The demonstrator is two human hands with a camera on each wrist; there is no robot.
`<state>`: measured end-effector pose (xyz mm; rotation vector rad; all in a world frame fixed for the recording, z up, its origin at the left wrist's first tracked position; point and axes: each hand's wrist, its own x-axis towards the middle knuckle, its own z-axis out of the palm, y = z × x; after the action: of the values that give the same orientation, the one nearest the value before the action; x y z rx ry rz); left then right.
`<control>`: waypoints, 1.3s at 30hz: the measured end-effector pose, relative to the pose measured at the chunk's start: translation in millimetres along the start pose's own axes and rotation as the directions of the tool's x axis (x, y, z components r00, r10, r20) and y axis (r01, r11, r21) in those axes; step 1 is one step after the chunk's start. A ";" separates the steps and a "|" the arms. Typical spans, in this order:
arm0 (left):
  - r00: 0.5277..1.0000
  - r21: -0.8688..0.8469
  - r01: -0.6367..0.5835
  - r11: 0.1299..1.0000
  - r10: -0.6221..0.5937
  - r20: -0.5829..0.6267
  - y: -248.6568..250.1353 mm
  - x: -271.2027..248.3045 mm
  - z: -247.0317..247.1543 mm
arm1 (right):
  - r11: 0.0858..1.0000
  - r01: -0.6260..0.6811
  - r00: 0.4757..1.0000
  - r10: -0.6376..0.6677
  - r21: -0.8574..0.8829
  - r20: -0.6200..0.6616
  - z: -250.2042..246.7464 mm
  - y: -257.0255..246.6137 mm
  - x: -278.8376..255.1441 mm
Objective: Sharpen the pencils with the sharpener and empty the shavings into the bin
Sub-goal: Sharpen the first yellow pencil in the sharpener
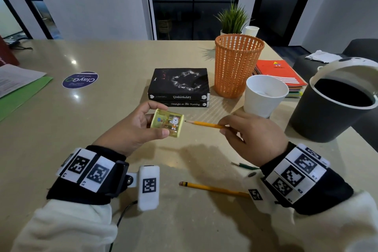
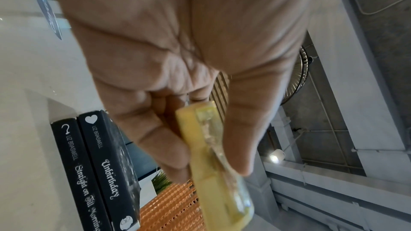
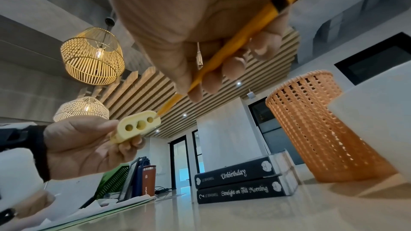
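Two black books [image 1: 180,86] sit stacked mid-counter, an orange mesh basket [image 1: 238,65] just beside them. A white cup [image 1: 263,96] stands near the right edge, spiral notebooks [image 1: 280,73] behind it, and a potted plant [image 1: 233,19] at the far edge.

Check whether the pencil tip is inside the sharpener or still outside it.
Outside. The pencil in the right hand points at the sharpener held by the left hand; its tip sits just short of the holes.
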<state>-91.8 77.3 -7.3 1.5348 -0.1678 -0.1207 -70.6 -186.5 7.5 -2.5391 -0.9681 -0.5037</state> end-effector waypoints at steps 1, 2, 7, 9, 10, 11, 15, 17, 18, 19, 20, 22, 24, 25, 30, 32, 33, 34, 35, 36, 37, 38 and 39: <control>1.000 -0.004 -0.001 1.000 0.001 0.005 -0.5 0.2 1.5 | 1.000 0.007 1.000 -0.007 -0.012 -0.010 0.5 -1.2 0.5; 1.000 -0.008 -0.001 1.000 0.001 0.007 -0.9 0.4 2.7 | 1.000 0.011 1.000 -0.011 -0.019 -0.018 0.8 -2.1 0.3; 1.000 0.005 0.001 1.000 -0.001 0.028 1.5 0.7 3.3 | 1.000 0.030 0.999 -0.030 -0.001 -0.029 -0.7 -1.6 -0.9; 0.999 0.006 -0.006 1.000 0.005 0.034 3.7 0.2 3.3 | 1.000 0.027 0.999 -0.027 -0.006 -0.026 -1.8 -2.1 -1.2; 0.999 0.006 -0.006 1.000 0.006 0.037 4.6 0.1 3.3 | 1.000 0.026 0.999 -0.026 -0.009 -0.023 -1.9 -2.1 -1.1; 0.999 0.007 -0.007 1.000 0.007 0.038 5.1 0.1 3.5 | 1.000 0.024 0.999 -0.025 -0.011 -0.021 -2.1 -2.1 -1.0; 1.000 -0.005 -0.004 1.000 0.005 0.029 4.9 0.3 3.5 | 1.000 0.012 0.999 -0.013 -0.013 -0.051 -2.8 -2.8 -1.2; 1.000 -0.027 0.004 1.000 -0.003 0.025 4.4 -0.2 3.6 | 1.000 0.011 0.997 -0.012 -0.015 -0.070 -2.9 -3.7 -1.4; 1.000 -0.040 0.008 0.999 -0.007 0.027 4.3 -0.8 3.8 | 1.000 0.012 0.997 -0.013 -0.014 -0.075 -2.8 -3.9 -1.5; 0.999 -0.053 0.012 0.999 -0.010 0.031 4.2 -1.3 3.7 | 1.000 0.011 0.997 -0.012 -0.011 -0.076 -2.9 -4.0 -1.6; 0.999 -0.069 0.016 0.997 -0.014 0.037 4.4 -1.8 3.8 | 1.000 0.009 0.997 -0.010 -0.008 -0.073 -3.0 -3.9 -1.8; 0.999 -0.098 0.027 0.995 -0.023 0.042 5.0 -2.9 4.2 | 1.000 0.007 0.997 -0.007 -0.006 -0.071 -3.5 -3.6 -2.4; 0.999 -0.097 0.030 0.995 -0.027 0.033 5.3 -3.0 4.5 | 1.000 0.010 0.998 -0.010 -0.001 -0.069 -4.3 -3.7 -3.0; 0.999 -0.091 0.030 0.995 -0.027 0.029 5.3 -2.9 4.7 | 1.000 0.010 0.998 -0.010 0.002 -0.065 -4.6 -4.1 -2.9; 0.999 -0.069 0.027 0.997 -0.025 0.020 4.9 -2.4 6.1 | 1.000 0.010 0.998 -0.010 0.003 -0.068 -3.6 -4.8 -1.6; 0.999 -0.073 0.021 0.997 -0.019 0.026 5.2 -3.1 6.5 | 1.000 0.020 0.997 -0.020 0.007 -0.072 -2.7 -3.9 -1.8; 0.999 -0.071 0.021 0.997 -0.019 0.029 5.4 -3.3 6.8 | 1.000 0.023 0.997 -0.022 0.014 -0.070 -1.9 -3.5 -2.1; 0.999 -0.065 0.023 0.998 -0.021 0.035 5.6 -3.4 7.6 | 0.999 0.026 0.997 -0.025 0.019 -0.071 -1.1 -3.7 -2.1; 0.999 -0.055 0.028 0.998 -0.025 0.045 5.5 -3.2 8.6 | 0.999 0.032 0.996 -0.031 0.019 -0.078 -0.1 -4.2 -1.7; 0.998 -0.039 0.032 0.999 -0.030 0.060 5.3 -3.0 10.1 | 0.999 0.040 0.995 -0.039 0.013 -0.088 0.8 -5.4 -1.1; 0.997 -0.018 0.036 0.999 -0.034 0.073 5.0 -2.7 12.1 | 0.999 0.050 0.994 -0.049 0.006 -0.097 1.8 -6.6 -0.2; 0.996 0.007 0.038 0.999 -0.038 0.083 4.7 -2.6 13.7 | 0.998 0.060 0.993 -0.059 0.003 -0.102 2.5 -7.7 0.6; 0.995 0.032 0.041 0.999 -0.044 0.084 4.1 -2.6 14.9 | 0.998 0.067 0.992 -0.066 0.004 -0.103 3.0 -8.4 1.6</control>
<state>-97.1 63.3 -2.8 1.5645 -0.2054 -0.2181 -74.7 -178.4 7.5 -2.4541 -1.0175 -0.6429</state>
